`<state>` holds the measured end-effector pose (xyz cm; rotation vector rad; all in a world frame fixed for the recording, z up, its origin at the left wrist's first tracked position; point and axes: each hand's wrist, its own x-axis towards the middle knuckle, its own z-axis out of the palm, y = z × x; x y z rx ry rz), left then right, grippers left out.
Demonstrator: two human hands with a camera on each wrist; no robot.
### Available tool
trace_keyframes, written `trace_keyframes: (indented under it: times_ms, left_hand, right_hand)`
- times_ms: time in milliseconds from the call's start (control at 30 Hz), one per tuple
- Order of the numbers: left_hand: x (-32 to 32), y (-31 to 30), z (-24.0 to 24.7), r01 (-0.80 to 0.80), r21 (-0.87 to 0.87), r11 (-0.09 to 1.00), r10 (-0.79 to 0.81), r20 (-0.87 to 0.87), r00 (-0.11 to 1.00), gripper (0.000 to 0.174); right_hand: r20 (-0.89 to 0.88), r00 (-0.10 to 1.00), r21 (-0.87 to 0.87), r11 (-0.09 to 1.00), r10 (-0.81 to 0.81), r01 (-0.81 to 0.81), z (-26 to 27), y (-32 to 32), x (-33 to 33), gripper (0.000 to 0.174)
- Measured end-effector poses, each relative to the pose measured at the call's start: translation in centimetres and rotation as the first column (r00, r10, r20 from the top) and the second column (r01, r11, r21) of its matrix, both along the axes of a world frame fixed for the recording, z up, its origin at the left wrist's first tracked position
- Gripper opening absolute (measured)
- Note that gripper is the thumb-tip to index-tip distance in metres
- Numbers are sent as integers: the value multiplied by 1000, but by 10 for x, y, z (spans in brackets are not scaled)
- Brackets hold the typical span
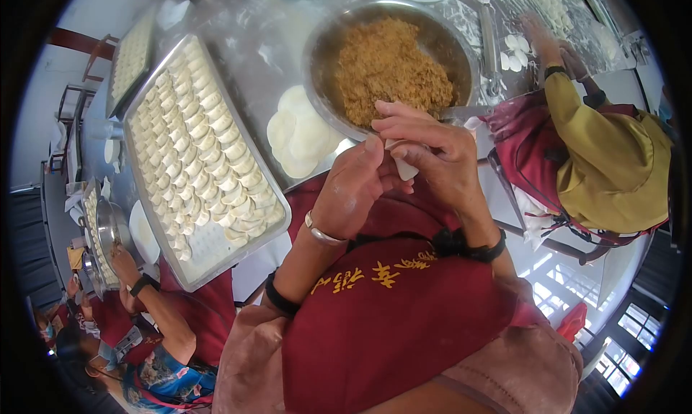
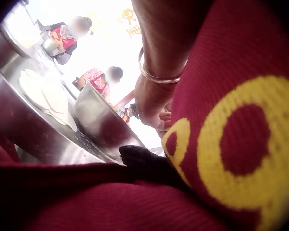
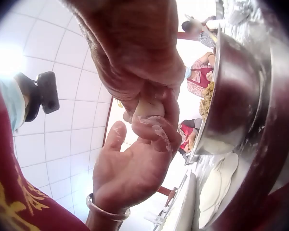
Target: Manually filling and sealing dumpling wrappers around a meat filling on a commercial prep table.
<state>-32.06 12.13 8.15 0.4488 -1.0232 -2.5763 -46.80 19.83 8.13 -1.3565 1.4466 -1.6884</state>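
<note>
Both hands meet in front of the apron around one white dumpling (image 1: 405,170), which is partly hidden by the fingers. My left hand (image 1: 353,183), with a silver bangle at the wrist, curls its floury fingers against the dumpling (image 3: 148,109) from below in the right wrist view. From the other side my right hand (image 1: 440,151) pinches the dough, its index and other fingers reaching over the top. Beyond the hands stands a metal bowl (image 1: 465,61) of orange-brown filling (image 1: 393,64). Round dough wrappers (image 1: 299,136) lie overlapping on the table left of the bowl.
A large metal tray (image 1: 209,252) with rows of dumplings stands at the left, another tray (image 1: 131,61) behind it. A person in a yellow top (image 1: 613,154) works dough at the right. Another person's arm (image 1: 162,306) reaches over a bowl at the lower left.
</note>
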Motion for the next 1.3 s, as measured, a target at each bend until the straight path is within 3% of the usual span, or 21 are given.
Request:
trace_keyframes:
  times_ms: [167, 367, 467, 567, 667, 767, 867, 1067, 1167, 1267, 1300]
  left_hand:
    - [4, -2, -6, 68, -23, 997, -68, -5, 998, 49]
    - [-1, 4, 3, 12, 10, 1000, -12, 23, 1000, 55]
    - [-1, 4, -9, -26, 81, 996, 31, -55, 998, 60]
    - [-2, 3, 1, -12, 68, 998, 21, -124, 992, 54]
    - [-1, 7, 7, -34, 104, 994, 49, -142, 989, 54]
    - [-1, 10, 17, -69, 34, 997, 72, -104, 992, 55]
    - [0, 8, 16, -108, -157, 982, 102, -45, 994, 56]
    - [4, 3, 7, -104, -38, 994, 101, -73, 992, 58]
    - [5, 6, 8, -134, -43, 990, 128, -118, 985, 56]
    - [8, 5, 5, -97, -18, 995, 95, -122, 988, 54]
    - [8, 5, 6, -100, -14, 995, 98, -120, 988, 53]
  right_hand:
    - [-24, 997, 7, 997, 80, -80, -1, 1, -2, 13]
    - [-286, 956, -5, 997, 70, -75, -4, -1, -4, 24]
    - [-49, 998, 32, 999, -39, 40, 2, 0, 5, 31]
    - [191, 979, 53, 997, -71, 62, 0, 3, 7, 37]
    - [124, 990, 59, 997, -61, 54, 2, 3, 7, 33]
    - [-241, 970, -71, 997, -23, 6, -16, 1, -7, 32]
    - [-325, 944, -75, 997, -45, 22, -15, -2, -6, 30]
    - [89, 982, -2, 986, -169, 169, 4, -5, 21, 26]
    - [-54, 998, -46, 999, -19, 17, -11, -3, 10, 27]
    - [-304, 952, -60, 998, -39, 22, -15, -2, 2, 26]
    - [-284, 958, -44, 999, -35, 24, -13, -3, 3, 25]
